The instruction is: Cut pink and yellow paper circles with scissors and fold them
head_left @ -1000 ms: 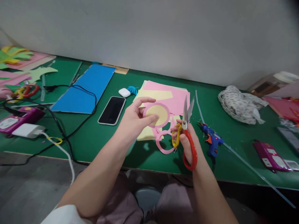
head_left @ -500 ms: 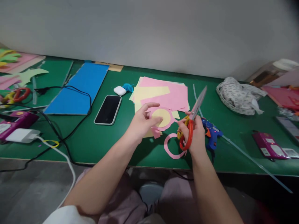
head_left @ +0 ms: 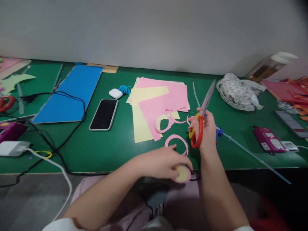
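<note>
My left hand (head_left: 163, 162) pinches a paper disc (head_left: 183, 174), yellow in the middle with a pink rim, over the table's front edge. In my right hand (head_left: 206, 130) are scissors (head_left: 200, 130) with one red and one yellow handle, blades pointing up and away. A thin pink paper strip (head_left: 180, 122) runs from beside my right fingertips to the cut-out pink ring (head_left: 159, 128) on the sheets. Nearer the edge lies another pink ring (head_left: 176, 137), partly hidden by my left hand. Pink sheets (head_left: 166, 94) and yellow sheets (head_left: 141, 126) are stacked behind.
A phone (head_left: 104, 114), a white case (head_left: 115, 93) and a blue board (head_left: 69, 96) lie to the left, with black cables. On the right are a blue glue gun (head_left: 218, 132), partly hidden, a long glue stick (head_left: 255, 157), a cloth bundle (head_left: 237, 91) and a purple power strip (head_left: 268, 139).
My left hand has moved toward me with the disc, away from the paper stack. A pink ring and strip are left behind on the sheets. The scissors stay in my right hand.
</note>
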`<action>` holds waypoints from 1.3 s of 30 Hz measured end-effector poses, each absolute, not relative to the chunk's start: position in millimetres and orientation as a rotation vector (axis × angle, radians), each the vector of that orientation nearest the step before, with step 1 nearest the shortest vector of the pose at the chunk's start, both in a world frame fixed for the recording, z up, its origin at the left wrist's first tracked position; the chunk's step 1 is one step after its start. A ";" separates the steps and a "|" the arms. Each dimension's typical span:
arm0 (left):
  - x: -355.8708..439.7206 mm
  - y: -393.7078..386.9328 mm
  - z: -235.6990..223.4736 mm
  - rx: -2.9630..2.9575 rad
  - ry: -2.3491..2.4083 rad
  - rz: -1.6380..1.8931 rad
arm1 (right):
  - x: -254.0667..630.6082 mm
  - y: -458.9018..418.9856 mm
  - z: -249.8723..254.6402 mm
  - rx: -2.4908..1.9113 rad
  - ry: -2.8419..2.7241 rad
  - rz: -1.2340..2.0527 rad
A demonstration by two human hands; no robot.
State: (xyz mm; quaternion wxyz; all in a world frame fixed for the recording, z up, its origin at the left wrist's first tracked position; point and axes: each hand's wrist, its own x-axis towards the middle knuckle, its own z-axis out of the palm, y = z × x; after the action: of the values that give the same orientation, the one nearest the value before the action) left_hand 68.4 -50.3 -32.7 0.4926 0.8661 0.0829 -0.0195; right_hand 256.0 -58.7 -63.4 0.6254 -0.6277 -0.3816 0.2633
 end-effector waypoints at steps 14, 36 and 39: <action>107.5 -80.5 -90.3 2.098 0.182 0.212 | 260.1 -60.0 -55.3 -1.385 -0.806 0.535; 69.3 39.8 11.0 1.554 0.735 1.257 | 239.4 -53.4 -81.7 -1.345 -1.005 0.604; 81.9 47.7 -34.4 1.474 0.946 0.978 | 236.2 -53.1 -86.4 -1.376 -1.071 0.628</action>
State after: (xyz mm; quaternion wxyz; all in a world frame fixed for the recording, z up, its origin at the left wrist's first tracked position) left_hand 81.9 47.7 -34.4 0.5378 0.6196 0.3976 0.4108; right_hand 236.2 -53.1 -86.4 0.6005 -0.5939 -0.4619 0.2709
